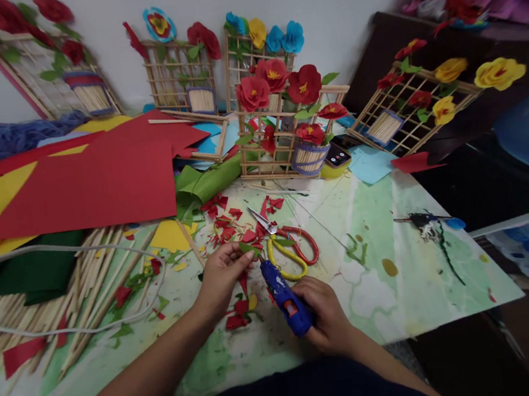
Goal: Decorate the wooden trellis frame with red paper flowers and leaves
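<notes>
My right hand is wrapped round a blue glue gun, whose nozzle points up and left toward my left hand. The left hand pinches a small green paper leaf right at the nozzle tip. Red paper scraps lie scattered just beyond and below both hands. Scissors with a red and a yellow handle lie shut on the table just right of the nozzle.
Red, yellow and green paper sheets pile up at the left, over wooden sticks and a white cord. Stick frames with paper flowers stand at the back. A phone lies near them. The table edge drops off at the right.
</notes>
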Demonstrator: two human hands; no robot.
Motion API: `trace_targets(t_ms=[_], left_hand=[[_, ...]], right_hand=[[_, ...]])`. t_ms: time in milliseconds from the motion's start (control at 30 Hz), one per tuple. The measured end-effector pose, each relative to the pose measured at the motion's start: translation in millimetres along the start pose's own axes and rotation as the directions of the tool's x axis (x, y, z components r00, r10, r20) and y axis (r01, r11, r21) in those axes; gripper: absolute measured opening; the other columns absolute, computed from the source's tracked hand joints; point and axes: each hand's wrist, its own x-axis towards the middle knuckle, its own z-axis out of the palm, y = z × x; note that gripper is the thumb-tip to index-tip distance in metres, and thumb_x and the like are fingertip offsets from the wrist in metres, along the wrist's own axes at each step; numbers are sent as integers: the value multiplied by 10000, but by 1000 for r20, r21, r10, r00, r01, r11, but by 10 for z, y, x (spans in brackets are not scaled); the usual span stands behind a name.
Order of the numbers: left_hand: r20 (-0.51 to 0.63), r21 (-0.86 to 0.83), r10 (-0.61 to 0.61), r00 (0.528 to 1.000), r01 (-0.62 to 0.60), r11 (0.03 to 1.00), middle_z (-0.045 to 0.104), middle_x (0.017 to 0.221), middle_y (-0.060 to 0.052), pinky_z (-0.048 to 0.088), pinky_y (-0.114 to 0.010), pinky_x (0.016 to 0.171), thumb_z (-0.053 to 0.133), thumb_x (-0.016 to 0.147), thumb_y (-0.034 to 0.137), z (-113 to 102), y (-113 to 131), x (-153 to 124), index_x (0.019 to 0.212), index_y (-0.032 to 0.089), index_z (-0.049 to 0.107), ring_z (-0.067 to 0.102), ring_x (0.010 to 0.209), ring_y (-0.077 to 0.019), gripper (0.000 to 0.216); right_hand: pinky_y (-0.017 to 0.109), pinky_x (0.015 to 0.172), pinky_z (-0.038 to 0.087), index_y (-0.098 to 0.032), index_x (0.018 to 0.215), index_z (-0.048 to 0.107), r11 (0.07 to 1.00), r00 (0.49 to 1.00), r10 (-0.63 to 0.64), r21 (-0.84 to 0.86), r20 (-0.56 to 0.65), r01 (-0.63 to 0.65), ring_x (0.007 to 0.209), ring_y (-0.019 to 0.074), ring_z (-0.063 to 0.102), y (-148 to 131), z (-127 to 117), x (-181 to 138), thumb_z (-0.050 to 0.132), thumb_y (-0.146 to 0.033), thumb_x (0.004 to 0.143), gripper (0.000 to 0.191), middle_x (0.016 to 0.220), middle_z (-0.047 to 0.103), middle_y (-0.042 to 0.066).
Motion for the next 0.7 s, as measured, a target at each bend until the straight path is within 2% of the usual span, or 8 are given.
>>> trace_targets(t_ms=[233, 700], left_hand=[[-6, -19, -23, 1000, 23, 1000, 627, 655, 16, 453, -198, 575, 803, 614, 350, 12, -5, -1, 755, 142, 622, 567, 574, -87, 310], [-13, 16, -16, 1000, 16, 1000, 601, 610, 23, 439, -202, 549, 792, 621, 373, 13, -3, 5, 715, 145, 601, 549, 560, -95, 311]], right_hand=[[312, 582, 401, -190, 899, 549, 1000, 1000, 9, -4, -3, -9, 641, 185, 522, 4, -3, -5, 477, -423, 853, 247, 696, 586, 48], [292, 550, 375, -187, 878, 530, 996, 999, -38, -79, -34, 36, 604, 171, 500, 6, -1, 12, 414, -369, 877, 216, 666, 566, 42]])
